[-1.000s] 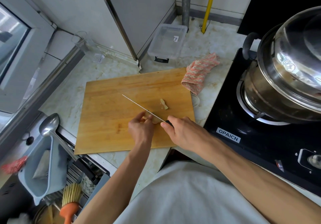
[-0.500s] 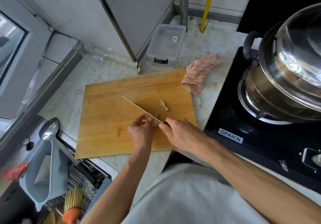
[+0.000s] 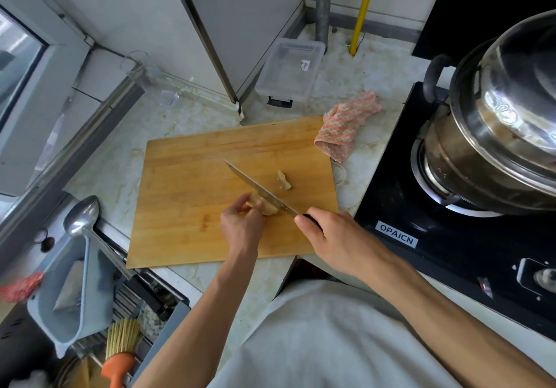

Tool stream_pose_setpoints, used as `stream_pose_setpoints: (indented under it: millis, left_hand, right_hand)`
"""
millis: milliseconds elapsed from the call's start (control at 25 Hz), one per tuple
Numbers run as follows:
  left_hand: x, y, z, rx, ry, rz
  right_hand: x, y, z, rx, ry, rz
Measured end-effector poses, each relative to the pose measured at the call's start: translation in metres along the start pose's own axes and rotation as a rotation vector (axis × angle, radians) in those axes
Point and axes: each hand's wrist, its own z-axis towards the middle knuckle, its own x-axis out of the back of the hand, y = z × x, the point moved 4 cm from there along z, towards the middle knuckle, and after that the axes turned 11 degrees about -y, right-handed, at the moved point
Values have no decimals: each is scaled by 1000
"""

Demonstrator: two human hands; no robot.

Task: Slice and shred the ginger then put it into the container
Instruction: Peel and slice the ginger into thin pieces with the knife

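Slicing goes best with thin, even cuts. The left hand (image 3: 240,225) pinches the ginger (image 3: 264,207) on the cutting board (image 3: 186,183); the right hand (image 3: 328,237) grips the knife (image 3: 258,190), blade across it. Fingertips should stay curled back. The container (image 3: 290,71) waits behind the board.

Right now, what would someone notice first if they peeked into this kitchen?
Probably the knife slicing ginger in the middle of the wooden board; the right hand grips the handle while the left hand holds the ginger. Next, the big shiny pot on the black stove at the right. A pink cloth lies beside the board's far corner.
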Motion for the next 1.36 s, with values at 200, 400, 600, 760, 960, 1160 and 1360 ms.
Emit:
stream_pose_setpoints:
  millis: [200,400,600,760,960,1160,1360]
  left_hand:
    - [-2,3,-2,-10,-2,-7]
    - [-3,5,-6,7,9,-40]
    - [-4,-2,-1,37,21,-19]
    - [-5,7,-7,40,32,31]
    - [-5,13,-12,39,42,27]
    - [-5,-6,1,66,60,0]
    - [-6,15,-13,66,84,42]
  right_hand:
    - [-6,-5,-2,-3,4,-29]
    - [-13,-11,1,4,8,-79]
    - [-13,-14,4,8,-14,-119]
    - [-14,-24,11,16,-35,-166]
    - [-10,-29,19,17,-45,-130]
    - [-11,-16,5,-17,-74,-122]
    - [-14,-22,23,13,-75,-138]
